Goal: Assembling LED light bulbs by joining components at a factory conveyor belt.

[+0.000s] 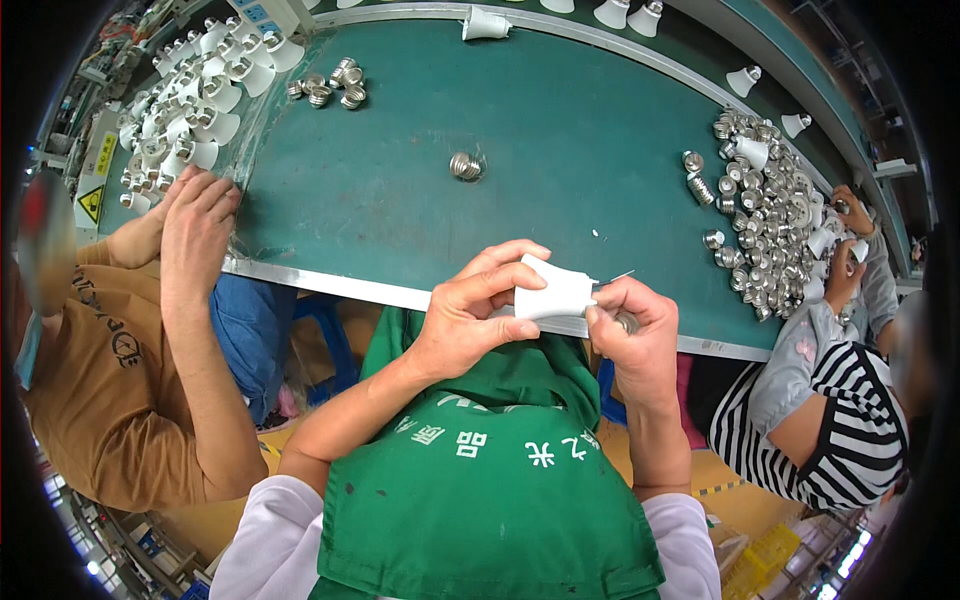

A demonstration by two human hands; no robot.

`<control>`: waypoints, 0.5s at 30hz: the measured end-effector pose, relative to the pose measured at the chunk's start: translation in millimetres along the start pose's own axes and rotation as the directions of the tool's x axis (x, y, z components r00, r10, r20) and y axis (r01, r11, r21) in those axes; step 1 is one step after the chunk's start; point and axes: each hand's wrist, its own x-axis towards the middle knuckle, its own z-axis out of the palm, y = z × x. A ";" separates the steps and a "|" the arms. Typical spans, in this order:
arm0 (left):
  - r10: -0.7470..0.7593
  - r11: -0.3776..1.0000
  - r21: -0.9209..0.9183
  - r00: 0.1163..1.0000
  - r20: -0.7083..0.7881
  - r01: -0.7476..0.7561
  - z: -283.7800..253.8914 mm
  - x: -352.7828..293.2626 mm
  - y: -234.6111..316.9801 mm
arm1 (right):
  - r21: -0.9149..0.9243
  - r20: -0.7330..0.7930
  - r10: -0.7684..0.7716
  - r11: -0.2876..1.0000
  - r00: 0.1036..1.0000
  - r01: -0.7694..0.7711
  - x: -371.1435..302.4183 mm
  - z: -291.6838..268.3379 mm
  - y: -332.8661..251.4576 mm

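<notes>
My left hand [468, 312] is closed around a white lamp housing [555, 290], held sideways above the table's near edge with its narrow end to the right. Thin wires [617, 277] stick out of that narrow end. Close against it, my right hand [642, 328] has its thumb and fingers pinched together. A silvery metal screw cap [627, 322] shows partly within the curled fingers of this hand; the rest of it is hidden. Farther off, a few loose screw caps [465, 166] lie together on the green table mat [400, 190].
Capped lamp housings [200, 95] are heaped at the left, with several loose caps [320, 95] nearby. A large pile of screw caps [765, 225] lies right. One housing [486, 23] rests at the far edge. Co-workers' hands [200, 225] work at left and, likewise, at right [848, 270].
</notes>
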 end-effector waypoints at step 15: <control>-0.053 0.997 -0.073 0.983 -0.174 0.041 -0.6 3.7 1.1 | 0.007 -0.175 -0.269 0.962 0.947 0.275 10.1 -7.0 9.3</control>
